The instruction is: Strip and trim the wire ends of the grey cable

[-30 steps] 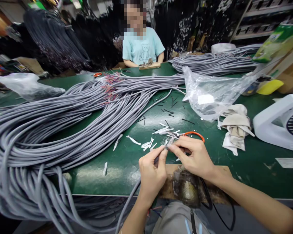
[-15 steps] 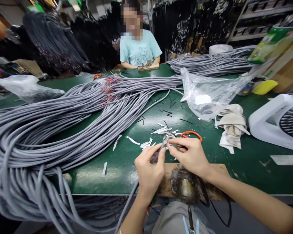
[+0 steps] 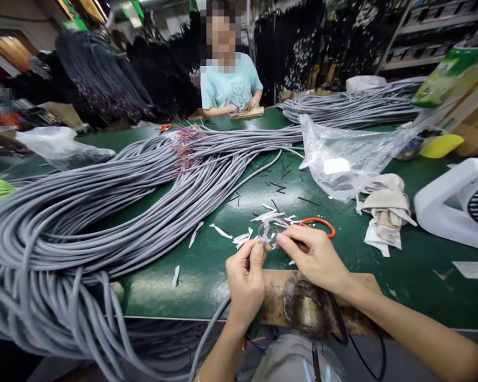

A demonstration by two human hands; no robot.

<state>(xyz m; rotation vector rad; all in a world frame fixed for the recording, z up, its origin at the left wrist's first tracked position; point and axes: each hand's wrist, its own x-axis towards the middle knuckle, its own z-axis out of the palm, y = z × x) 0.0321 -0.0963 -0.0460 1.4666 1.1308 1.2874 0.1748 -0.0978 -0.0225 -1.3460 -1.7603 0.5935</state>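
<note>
My left hand [image 3: 245, 276] pinches a grey cable [image 3: 209, 331] near its end; the cable hangs down past the table edge. From that end sticks up a pale, pinkish, partly see-through bit [image 3: 266, 231], too blurred to name. Just right of it, my right hand [image 3: 316, 260] has its thumb and forefinger closed; what lies between them is too small to make out. Behind my fingers are orange-handled scissors [image 3: 322, 220] and strips of white scrap [image 3: 242, 237]. Below my hands lies a wooden board [image 3: 273, 292] bearing a worn, brassy metal block [image 3: 308, 310].
A large bundle of grey cables [image 3: 115, 223] fills the table's left side. On the right are a clear plastic bag [image 3: 342, 154], a crumpled cloth [image 3: 386, 207] and a white fan [image 3: 434, 207]. Across the green table [image 3: 155, 297] sits a person [image 3: 231, 87] in a light-blue shirt.
My right fingers have drawn a little away from the cable end, where the pale bit now shows. My view has swung slightly left. The person opposite has moved their hands.
</note>
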